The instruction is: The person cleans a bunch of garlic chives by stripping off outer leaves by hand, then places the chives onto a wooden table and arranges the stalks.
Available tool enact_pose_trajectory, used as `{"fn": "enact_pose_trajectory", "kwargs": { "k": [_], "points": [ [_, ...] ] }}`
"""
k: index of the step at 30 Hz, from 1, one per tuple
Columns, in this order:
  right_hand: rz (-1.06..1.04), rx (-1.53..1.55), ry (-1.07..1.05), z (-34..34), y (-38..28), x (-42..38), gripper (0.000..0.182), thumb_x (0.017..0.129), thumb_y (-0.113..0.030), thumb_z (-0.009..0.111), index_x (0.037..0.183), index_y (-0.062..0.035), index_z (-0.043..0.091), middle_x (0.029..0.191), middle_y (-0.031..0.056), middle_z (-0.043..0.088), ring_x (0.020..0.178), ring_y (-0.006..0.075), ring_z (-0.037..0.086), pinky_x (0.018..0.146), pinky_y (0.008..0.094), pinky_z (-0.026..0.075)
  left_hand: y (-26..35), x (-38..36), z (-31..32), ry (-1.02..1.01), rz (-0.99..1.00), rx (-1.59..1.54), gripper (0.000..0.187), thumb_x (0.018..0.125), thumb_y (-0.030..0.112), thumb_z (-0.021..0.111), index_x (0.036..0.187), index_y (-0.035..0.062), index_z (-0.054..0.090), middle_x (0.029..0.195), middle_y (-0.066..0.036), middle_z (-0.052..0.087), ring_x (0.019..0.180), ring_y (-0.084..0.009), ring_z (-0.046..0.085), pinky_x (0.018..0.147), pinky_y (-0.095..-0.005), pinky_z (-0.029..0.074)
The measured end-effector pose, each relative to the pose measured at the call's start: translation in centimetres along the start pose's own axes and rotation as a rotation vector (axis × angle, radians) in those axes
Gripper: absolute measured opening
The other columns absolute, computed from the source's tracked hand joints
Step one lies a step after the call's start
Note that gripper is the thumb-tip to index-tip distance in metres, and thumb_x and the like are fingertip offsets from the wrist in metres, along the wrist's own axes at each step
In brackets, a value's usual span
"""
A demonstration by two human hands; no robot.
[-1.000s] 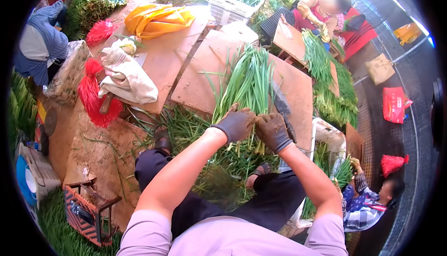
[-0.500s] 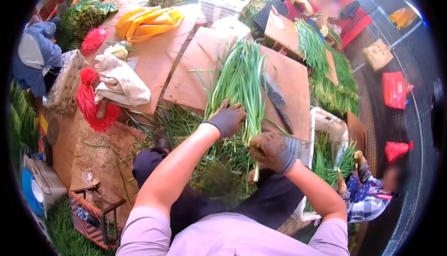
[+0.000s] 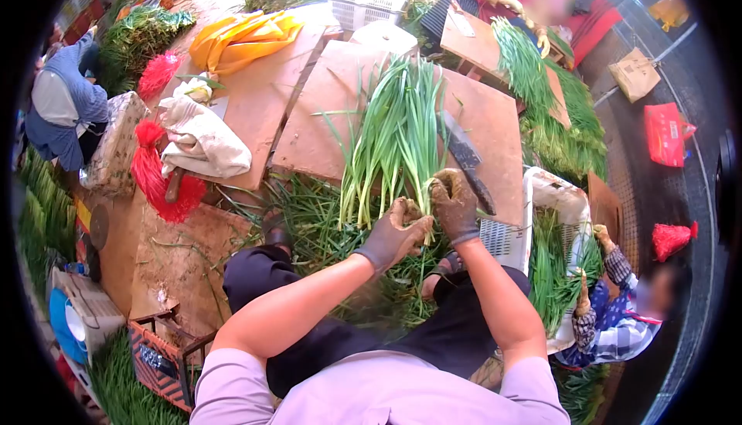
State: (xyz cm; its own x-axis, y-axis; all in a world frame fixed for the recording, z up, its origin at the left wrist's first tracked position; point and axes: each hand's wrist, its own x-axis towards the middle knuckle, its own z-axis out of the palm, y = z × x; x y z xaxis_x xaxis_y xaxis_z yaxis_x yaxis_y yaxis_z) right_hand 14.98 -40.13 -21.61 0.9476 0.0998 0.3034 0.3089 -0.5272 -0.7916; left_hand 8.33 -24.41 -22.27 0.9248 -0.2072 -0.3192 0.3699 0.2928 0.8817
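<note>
A loose bunch of garlic chives [image 3: 394,127] lies on the wooden board in front of me, leaves pointing away and pale stalk ends towards me. My right hand [image 3: 454,207], in a soiled brown glove, has its fingers closed round a few stalks at the bunch's right side. Just left of it, my left hand [image 3: 398,233], gloved too, is below the stalk ends with curved fingers and thumb apart; I see nothing held in it. A dark-bladed knife [image 3: 464,150] lies on the board right of the bunch, close to my right hand.
Chive trimmings [image 3: 309,212] cover the ground below the board [image 3: 325,116]. At left are a cloth [image 3: 202,143], red twine [image 3: 158,174] and yellow fabric [image 3: 243,42]. A white crate [image 3: 533,208] stands at right, where a co-worker's hands [image 3: 583,290] handle chives. Another person sits at upper right.
My left hand has come off the bunch and moved down and right, towards my right hand. My right hand has risen to the stalk ends. The lower stalks are spread more now.
</note>
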Motion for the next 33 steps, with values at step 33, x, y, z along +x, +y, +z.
{"fn": "enact_pose_trajectory", "kwargs": {
  "k": [33],
  "points": [
    [0.568, 1.593, 0.107, -5.4, -11.2, -4.1, 0.02, 0.108, -0.024, 0.047, 0.105, -0.0074, 0.057, 0.08, 0.0012, 0.057, 0.057, 0.0068, 0.05, 0.053, 0.0234, 0.041, -2.8, -0.4, 1.7, -0.504, -0.495, -0.103, 0.099, 0.089, 0.083, 0.035, 0.141, -0.0006, 0.042, 0.116, -0.017, 0.063, 0.085, -0.0276, 0.067, 0.068, -0.045, 0.06]
  ]
}}
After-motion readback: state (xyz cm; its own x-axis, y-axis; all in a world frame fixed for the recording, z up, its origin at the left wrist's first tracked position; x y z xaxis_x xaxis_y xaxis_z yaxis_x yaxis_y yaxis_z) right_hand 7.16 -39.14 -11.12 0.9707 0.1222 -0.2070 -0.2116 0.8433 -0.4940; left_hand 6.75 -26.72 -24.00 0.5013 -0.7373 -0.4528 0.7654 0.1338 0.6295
